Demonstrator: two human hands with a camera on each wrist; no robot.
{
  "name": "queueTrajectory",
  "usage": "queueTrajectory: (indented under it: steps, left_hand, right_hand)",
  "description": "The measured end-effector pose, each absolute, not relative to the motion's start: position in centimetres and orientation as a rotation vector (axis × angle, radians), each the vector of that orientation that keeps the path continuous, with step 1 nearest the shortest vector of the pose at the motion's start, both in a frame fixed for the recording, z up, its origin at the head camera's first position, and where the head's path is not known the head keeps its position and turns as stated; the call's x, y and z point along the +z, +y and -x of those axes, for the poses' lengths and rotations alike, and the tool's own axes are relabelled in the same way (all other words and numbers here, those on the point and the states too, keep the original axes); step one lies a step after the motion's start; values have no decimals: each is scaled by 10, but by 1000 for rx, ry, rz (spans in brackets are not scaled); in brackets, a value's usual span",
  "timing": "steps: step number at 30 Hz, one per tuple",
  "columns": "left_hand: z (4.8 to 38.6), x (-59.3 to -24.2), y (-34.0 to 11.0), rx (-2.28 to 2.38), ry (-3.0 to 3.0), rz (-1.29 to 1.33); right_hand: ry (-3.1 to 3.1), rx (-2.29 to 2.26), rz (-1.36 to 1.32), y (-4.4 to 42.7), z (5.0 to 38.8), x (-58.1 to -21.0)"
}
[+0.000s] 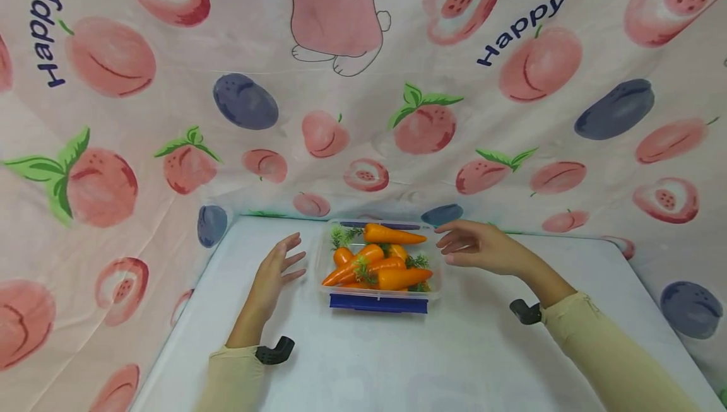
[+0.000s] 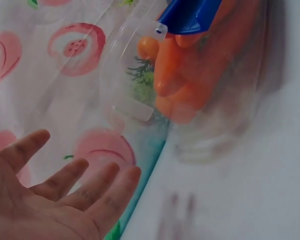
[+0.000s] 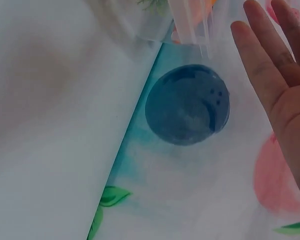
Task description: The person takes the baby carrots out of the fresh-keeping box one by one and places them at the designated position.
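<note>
So there's a clear plastic box on the white table, over by the fruit-print cloth, with a bunch of orange carrots piled in it and a blue latch flap along the near edge. The 2 hands flank it: left hand just beside it, fingers loosely spread, right hand near the other side, fingers relaxed, slightly bent. Can't tell if the right fingertips touch the rim.

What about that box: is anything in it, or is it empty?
Not empty: in the head view, the clear box holds several orange carrots, some overlapping.
</note>
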State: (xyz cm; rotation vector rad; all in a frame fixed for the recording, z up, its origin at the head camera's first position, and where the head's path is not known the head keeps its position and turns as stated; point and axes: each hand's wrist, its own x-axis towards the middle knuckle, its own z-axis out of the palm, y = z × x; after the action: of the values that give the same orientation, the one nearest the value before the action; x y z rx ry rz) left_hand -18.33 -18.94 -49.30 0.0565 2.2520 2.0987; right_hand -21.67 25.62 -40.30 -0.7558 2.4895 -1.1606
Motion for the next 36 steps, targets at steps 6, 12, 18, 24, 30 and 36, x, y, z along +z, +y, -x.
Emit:
queueTrajectory:
  steps: [6,12,18,24,30,36]
  left_hand:
    - [187,-498,-178,2164,2195,-19]
    - [195,-506,-168,2192,2182,-16]
    - [204,-515,-160,2197,2170,14]
    - [214,-522,-154,2074,2260,29]
    - [216,-530,-150,2060,2261,-19]
    - [216,-536,-147,2051,2298,-91]
  right_hand:
    - [2365,-1177,773,238,227,-404]
    - [2303,-1143,764,218,237,-406]
    - [2236,-1097,762,197,243,-402]
    - [2175,-1020,806,179,248,-404]
    - [2130,-922,827,163,252,-405]
    - [2106,-822,834,153,257,-412]
